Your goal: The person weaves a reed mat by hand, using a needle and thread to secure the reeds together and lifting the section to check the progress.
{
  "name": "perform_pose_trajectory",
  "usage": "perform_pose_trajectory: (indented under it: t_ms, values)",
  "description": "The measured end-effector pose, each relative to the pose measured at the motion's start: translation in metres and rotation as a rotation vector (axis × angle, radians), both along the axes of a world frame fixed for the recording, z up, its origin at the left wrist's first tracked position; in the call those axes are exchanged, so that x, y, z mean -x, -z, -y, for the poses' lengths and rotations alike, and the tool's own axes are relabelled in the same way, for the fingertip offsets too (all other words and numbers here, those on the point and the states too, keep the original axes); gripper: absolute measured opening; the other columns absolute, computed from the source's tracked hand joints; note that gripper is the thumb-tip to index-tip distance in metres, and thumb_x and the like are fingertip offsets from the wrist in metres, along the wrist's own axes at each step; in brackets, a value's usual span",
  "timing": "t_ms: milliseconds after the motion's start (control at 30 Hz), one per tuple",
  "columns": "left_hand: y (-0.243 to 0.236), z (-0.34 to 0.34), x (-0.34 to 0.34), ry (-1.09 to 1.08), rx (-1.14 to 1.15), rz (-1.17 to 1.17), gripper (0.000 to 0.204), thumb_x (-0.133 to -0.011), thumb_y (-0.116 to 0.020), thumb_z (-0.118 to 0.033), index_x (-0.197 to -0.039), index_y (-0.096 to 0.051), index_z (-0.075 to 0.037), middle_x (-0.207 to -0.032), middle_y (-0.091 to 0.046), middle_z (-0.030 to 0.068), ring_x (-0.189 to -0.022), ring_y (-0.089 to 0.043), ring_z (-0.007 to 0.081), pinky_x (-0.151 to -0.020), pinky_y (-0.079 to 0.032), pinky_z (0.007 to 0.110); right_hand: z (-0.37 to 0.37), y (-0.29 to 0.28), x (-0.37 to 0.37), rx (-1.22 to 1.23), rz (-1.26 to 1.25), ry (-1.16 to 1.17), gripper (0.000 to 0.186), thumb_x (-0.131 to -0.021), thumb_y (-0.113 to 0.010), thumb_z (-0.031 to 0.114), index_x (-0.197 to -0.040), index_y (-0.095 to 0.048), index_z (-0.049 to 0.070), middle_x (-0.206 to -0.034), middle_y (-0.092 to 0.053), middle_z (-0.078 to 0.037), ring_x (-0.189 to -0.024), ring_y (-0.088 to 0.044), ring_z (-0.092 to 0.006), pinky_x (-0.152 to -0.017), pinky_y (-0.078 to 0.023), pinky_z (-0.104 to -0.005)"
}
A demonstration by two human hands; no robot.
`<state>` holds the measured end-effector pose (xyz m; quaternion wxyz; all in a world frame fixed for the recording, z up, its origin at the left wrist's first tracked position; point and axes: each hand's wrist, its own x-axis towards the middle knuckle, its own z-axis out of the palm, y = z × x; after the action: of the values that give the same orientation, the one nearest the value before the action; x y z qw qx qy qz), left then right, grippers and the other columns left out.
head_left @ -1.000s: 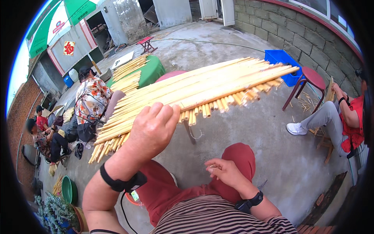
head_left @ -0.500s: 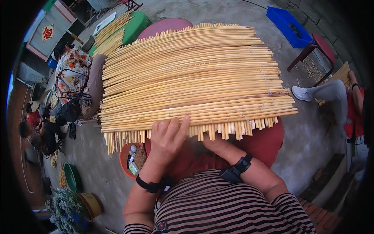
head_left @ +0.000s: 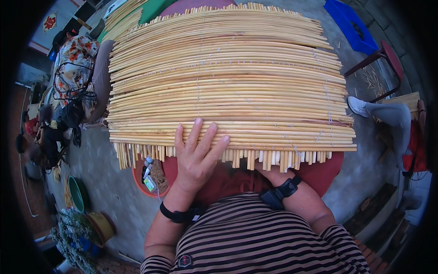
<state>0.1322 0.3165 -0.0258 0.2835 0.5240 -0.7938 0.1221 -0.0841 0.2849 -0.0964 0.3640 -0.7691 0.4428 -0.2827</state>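
Note:
A thick mat of straw-coloured stalks lies over my lap, its upper layer running left to right. Thin white thread crosses this layer in several stitched lines. Cut ends of a lower, crosswise layer stick out along the near edge. My left hand rests on the mat's near edge, fingers stretched out and spread over the top stalks. Beneath that edge, right of the middle, goes my right hand; its fingers are hidden under the mat. Both wrists wear black bands.
An orange basin with small items and fibre sits by my left knee. At left are a seated person, a green tub and a potted plant. A blue crate, a red stool and another person's leg are at right.
My left hand's fingers have gone from bent close together at the near edge to spread flat on top. The mat's far side appears higher in the view. My right hand stays underneath.

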Motion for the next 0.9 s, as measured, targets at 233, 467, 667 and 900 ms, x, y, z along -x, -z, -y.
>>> perform_pose_trajectory:
  t_ms: [233, 467, 667, 900]
  values:
    - [0.000, 0.000, -0.002, -0.003, -0.002, -0.019, 0.034, -0.084, -0.066, -0.005, -0.114, -0.068, -0.020, -0.131, -0.061, 0.0098, -0.129, -0.052, 0.0346, -0.110, -0.030, 0.058, -0.001, 0.000, 0.002, -0.023, -0.011, -0.012, 0.050, -0.101, -0.046, 0.032, -0.147, -0.038, 0.014, -0.147, -0.043, -0.013, -0.136, -0.040, -0.0301, -0.115, -0.031, -0.0454]
    - [0.004, 0.000, -0.005, -0.029, 0.028, -0.036, 0.035, -0.083, -0.068, -0.013, -0.116, -0.067, -0.025, -0.131, -0.061, 0.0043, -0.128, -0.053, 0.0313, -0.109, -0.031, 0.059, -0.002, 0.003, 0.002, -0.029, -0.019, -0.014, 0.052, -0.101, -0.045, 0.035, -0.148, -0.035, 0.015, -0.149, -0.041, -0.013, -0.137, -0.039, -0.0296, -0.116, -0.031, -0.0448]
    - [0.006, 0.000, -0.002, -0.042, 0.031, -0.074, 0.038, -0.083, -0.068, -0.010, -0.118, -0.066, -0.026, -0.132, -0.062, 0.0031, -0.128, -0.053, 0.0310, -0.108, -0.031, 0.060, -0.004, 0.006, 0.001, -0.027, -0.011, -0.024, 0.054, -0.101, -0.043, 0.038, -0.149, -0.034, 0.015, -0.150, -0.039, -0.013, -0.138, -0.038, -0.0291, -0.116, -0.031, -0.0442]
    - [0.005, -0.002, 0.000, -0.038, 0.027, -0.127, 0.044, -0.080, -0.067, -0.006, -0.119, -0.066, -0.025, -0.132, -0.061, 0.0034, -0.130, -0.051, 0.0307, -0.109, -0.028, 0.059, -0.005, 0.011, 0.000, -0.030, 0.007, -0.027, 0.056, -0.102, -0.042, 0.041, -0.151, -0.031, 0.015, -0.152, -0.037, -0.013, -0.139, -0.037, -0.0285, -0.117, -0.031, -0.0436]
